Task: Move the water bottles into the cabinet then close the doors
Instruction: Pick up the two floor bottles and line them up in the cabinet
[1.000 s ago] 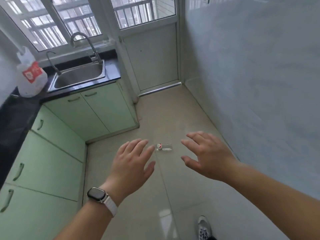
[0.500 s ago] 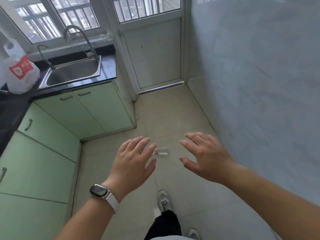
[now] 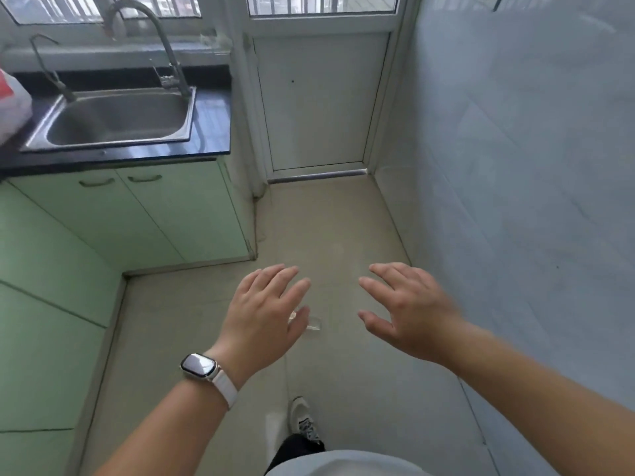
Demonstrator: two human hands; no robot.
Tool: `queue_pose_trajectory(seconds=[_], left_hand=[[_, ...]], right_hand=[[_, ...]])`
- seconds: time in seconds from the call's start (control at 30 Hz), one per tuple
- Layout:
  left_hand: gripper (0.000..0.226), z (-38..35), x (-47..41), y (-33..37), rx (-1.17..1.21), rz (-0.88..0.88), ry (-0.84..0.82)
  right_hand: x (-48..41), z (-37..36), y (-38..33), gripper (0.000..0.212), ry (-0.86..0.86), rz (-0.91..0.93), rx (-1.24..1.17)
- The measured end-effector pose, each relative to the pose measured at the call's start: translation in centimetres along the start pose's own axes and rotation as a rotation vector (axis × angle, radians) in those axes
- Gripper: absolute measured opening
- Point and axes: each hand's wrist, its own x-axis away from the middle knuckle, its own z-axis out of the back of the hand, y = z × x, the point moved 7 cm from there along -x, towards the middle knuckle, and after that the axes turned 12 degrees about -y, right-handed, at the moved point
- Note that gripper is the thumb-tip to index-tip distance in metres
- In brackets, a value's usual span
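Note:
A small clear water bottle (image 3: 313, 325) lies on its side on the beige floor tiles, partly hidden behind my left thumb. My left hand (image 3: 266, 314), with a white watch on the wrist, hovers above it with fingers spread and empty. My right hand (image 3: 407, 309) is held out to the right of the bottle, fingers also spread, holding nothing. The green cabinet (image 3: 165, 218) under the sink stands at the left with both doors closed.
A steel sink (image 3: 117, 118) with a tall faucet sits in a black counter (image 3: 209, 128). A white bag (image 3: 12, 104) rests at the counter's left. More green cabinet fronts (image 3: 41, 304) run along the left. A white door (image 3: 319, 104) is ahead, a tiled wall (image 3: 515, 166) on the right.
I have walked forward: the sink, cabinet and door are closer and the bottle lies nearer below my hands. Both hands stay spread and empty.

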Motion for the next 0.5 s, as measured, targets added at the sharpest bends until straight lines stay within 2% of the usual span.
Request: queue_pose_trajectory(seconds=[0.2,0.5], left_hand=[[0.037,-1.1,-3.1,-6.3,-0.003,0.059,0.009],[0.039,-4.4,-4.0,-10.8,0.018,0.28,-0.074]], right_hand=[[-8.1,-0.4,-0.7,0.056,-0.04,0.061,0.014],[-16.6,-3.6,0.1,0.058,-0.171,0.257,0.013]])
